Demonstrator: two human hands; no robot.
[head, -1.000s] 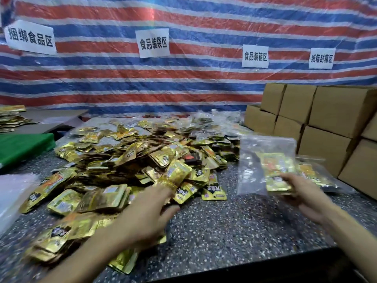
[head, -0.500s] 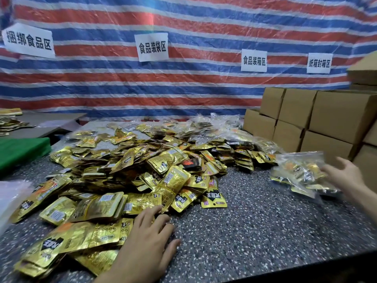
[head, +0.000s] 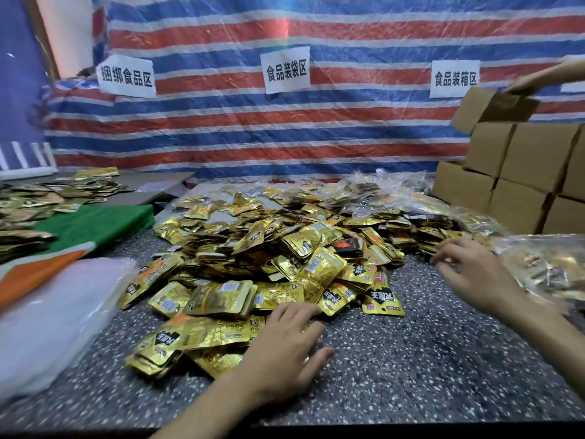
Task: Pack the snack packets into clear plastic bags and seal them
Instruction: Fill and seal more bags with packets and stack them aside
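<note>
**Both hands empty beside the snack packet heap**

A heap of gold snack packets (head: 269, 248) lies just ahead of your left hand (head: 285, 346). That hand rests palm down on the speckled table (head: 411, 375), fingers loose and spread at the heap's near edge, gripping nothing. Your right hand (head: 471, 274) hovers at the heap's right side, fingers relaxed and slightly blurred, also holding nothing. Just right of it lies a filled clear bag (head: 544, 267). More filled bags (head: 380, 191) lie beyond the heap. Well left of your left hand sits a stack of empty clear bags (head: 47, 327). Cardboard boxes (head: 522, 172) stand beyond your right hand, where another person's hand (head: 538, 79) touches the top box (head: 493, 106). A striped tarp (head: 285, 137) hangs behind.
</note>
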